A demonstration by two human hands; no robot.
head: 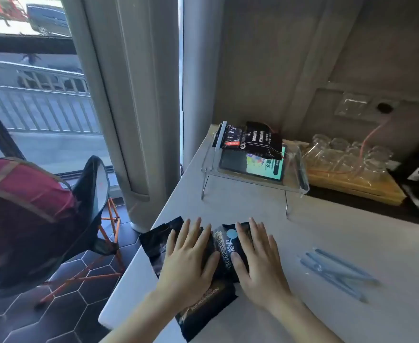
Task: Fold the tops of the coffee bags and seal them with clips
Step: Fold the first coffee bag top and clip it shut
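Black foil coffee bag (224,246) lies flat at the lower centre of the frame, on the white counter (327,231) near its left edge. Both palms press it down: left hand (188,263) and right hand (258,266), fingers spread and flat, gripping nothing. Pale blue clips (337,271) lie apart to the right. Sealed bags (253,142) sit on a clear stand (300,179) at upper centre. Risk, I judge: stiff foil springing open when one hand lifts for a clip, or the bag sliding off the edge.

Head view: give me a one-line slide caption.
Both hands, left hand and right hand, press flat on a black coffee bag; blue clips lie unused alongside.
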